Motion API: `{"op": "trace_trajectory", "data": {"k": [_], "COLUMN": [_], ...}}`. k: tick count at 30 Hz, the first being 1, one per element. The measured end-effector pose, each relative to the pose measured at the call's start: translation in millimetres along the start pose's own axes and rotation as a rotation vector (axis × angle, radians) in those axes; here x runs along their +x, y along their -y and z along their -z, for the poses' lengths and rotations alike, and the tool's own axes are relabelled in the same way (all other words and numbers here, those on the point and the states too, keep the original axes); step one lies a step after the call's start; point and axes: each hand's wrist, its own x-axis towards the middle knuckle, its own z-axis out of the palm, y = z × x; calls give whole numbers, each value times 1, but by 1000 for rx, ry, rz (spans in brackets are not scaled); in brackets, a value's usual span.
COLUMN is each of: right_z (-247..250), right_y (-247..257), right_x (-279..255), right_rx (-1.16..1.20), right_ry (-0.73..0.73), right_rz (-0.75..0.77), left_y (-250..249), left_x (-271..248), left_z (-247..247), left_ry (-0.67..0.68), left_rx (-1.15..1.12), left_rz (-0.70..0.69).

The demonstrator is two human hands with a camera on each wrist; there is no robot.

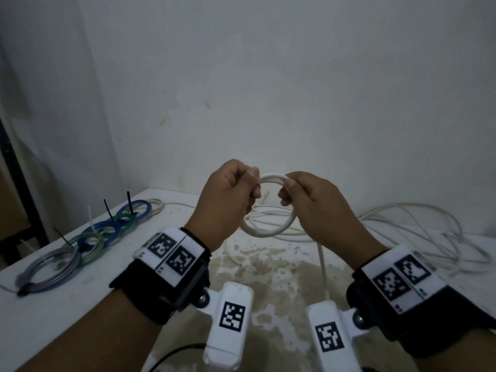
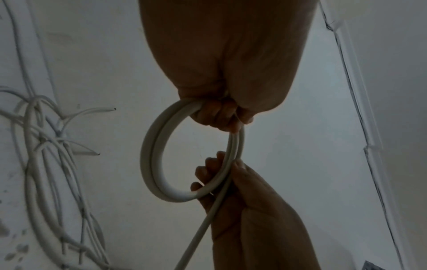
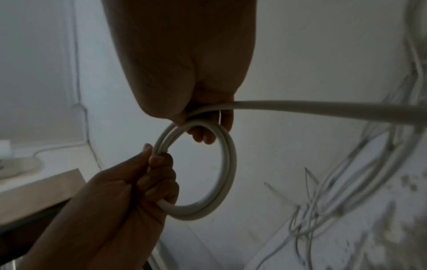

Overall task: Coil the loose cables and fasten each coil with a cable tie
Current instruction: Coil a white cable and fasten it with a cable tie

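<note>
Holding sat with both hands; coil hung mid-frame in the head view, above the table, ring plane roughly facing the camera.

Left of frame: tied coils, blue, green and grey, lay in a row on the table, ties sticking up. Done, by the look of it.

Left hand, centre-left: fingers curled round the coil's left side, thumb on top. In the left wrist view the left hand gripped the ring at the top of frame, two turns visible side by side.

Coil sat between the hands, touching both. No long axis as such; it was a ring, and the hands held opposite sides of it.

Right hand, centre-right: fingers curled round the coil's right side, also pinning the tail, which dropped from that hand toward the lower centre of frame. In the right wrist view the right hand clamped ring and tail together; the tail left toward the right edge.

Right of frame: loose cable lay sprawled on the table, well apart from the hands.

Judgement: the next turn would be fed from the tail, so the right hand was the nearer and would do the winding, with the left as anchor. No tie on this coil yet. Both wrists were raised and level, backs of hands toward the camera.
</note>
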Motion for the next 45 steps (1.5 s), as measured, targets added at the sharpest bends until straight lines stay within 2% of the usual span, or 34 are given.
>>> {"op": "trace_trajectory", "data": {"k": [3,5,7,9,12,14,15,16,17,19,20,22,24,26,29,32,35,39,41,45], "right_z": [8,17,28,38,50,61,68,76,81,87,86,82,75,68,56,47,44,40,37,30], "right_y": [8,17,22,27,24,16,8,-1,-8,-15,-15,-11,-7,-5,-10,-19,-27,-32,-35,-35], "right_x": [3,6,9,10,18,26,31,36,40,43,42,38,30,19,2,-14,-24,-29,-31,-37], "right_rx": [-17,-30,-56,-40,-143,-206,-194,-161,-118,-43,7,186,394,589,835,1029,1121,1108,1079,991], "right_ry": [85,214,345,375,227,6,-119,-235,-337,-465,-503,-565,-612,-632,-602,-552,-502,-441,-411,-312], "right_rz": [25,44,24,-21,4,-9,-38,-62,-87,-127,-140,-193,-253,-302,-382,-413,-435,-462,-479,-485], "left_y": [0,-1,-1,-2,-2,-5,-8,-11,-14,-19,-16,-8,5,21,33,28,25,27,27,27], "left_x": [2,2,2,1,1,-1,-2,-5,-10,-22,-26,-31,-28,-20,-3,4,2,1,3,8], "left_z": [-3,-6,-8,-12,-22,-25,-27,-29,-33,-45,-52,-66,-76,-81,-80,-74,-71,-65,-60,-56], "left_ry": [81,135,152,142,8,-105,-89,2,148,451,553,634,550,314,-83,-269,-321,-306,-283,-202], "left_rx": [133,184,143,97,194,257,214,141,67,-63,-114,-186,-324,-579,-860,-898,-785,-437,-298,-186], "left_rz": [-81,-129,-123,-106,-91,-118,-103,-60,30,276,403,613,781,872,788,652,490,306,271,243]}}
